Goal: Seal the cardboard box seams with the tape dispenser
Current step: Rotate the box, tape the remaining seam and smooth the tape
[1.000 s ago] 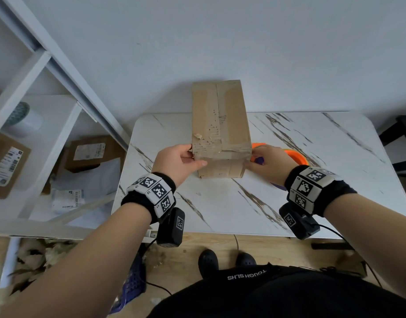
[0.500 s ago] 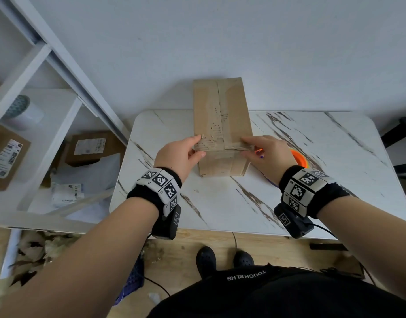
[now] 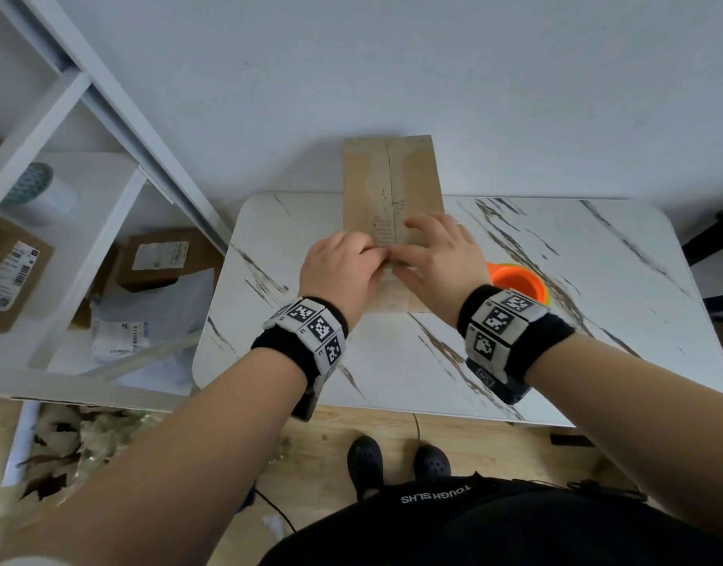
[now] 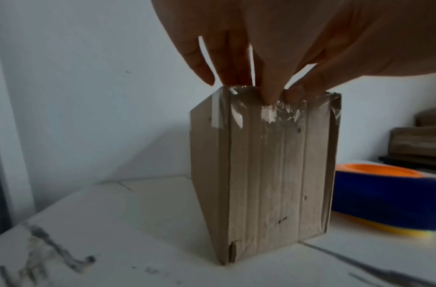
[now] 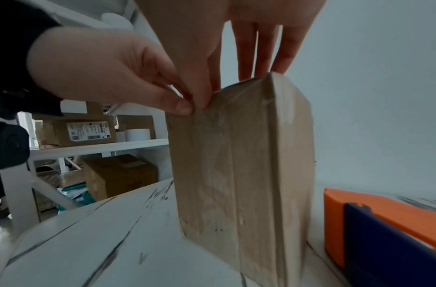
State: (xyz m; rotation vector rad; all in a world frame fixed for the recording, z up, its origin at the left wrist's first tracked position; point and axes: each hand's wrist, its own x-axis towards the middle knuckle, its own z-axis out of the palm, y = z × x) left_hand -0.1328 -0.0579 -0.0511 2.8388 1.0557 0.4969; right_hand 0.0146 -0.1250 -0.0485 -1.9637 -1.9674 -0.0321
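Note:
A tall cardboard box (image 3: pixel 392 177) stands upright on the white marble table (image 3: pixel 392 361), against the wall. Clear tape (image 4: pixel 268 112) is folded over its near top edge. My left hand (image 3: pixel 363 259) and right hand (image 3: pixel 421 247) meet at that edge, side by side. The left fingertips (image 4: pixel 268 97) press down on the tape. The right fingers (image 5: pixel 263 58) lie straight on the box top, with the thumb on the front edge. The orange and blue tape dispenser (image 3: pixel 515 281) lies on the table right of the box, untouched.
A white shelf unit (image 3: pixel 86 198) with labelled cardboard parcels (image 3: pixel 155 259) stands left of the table. The wall is directly behind the box. A dark piece of furniture (image 3: pixel 719 259) shows at the right edge. Wooden floor lies below the table's near edge.
Both hands have moved from the box's left and right sides up onto its near top edge and come together at the middle. The box has not moved.

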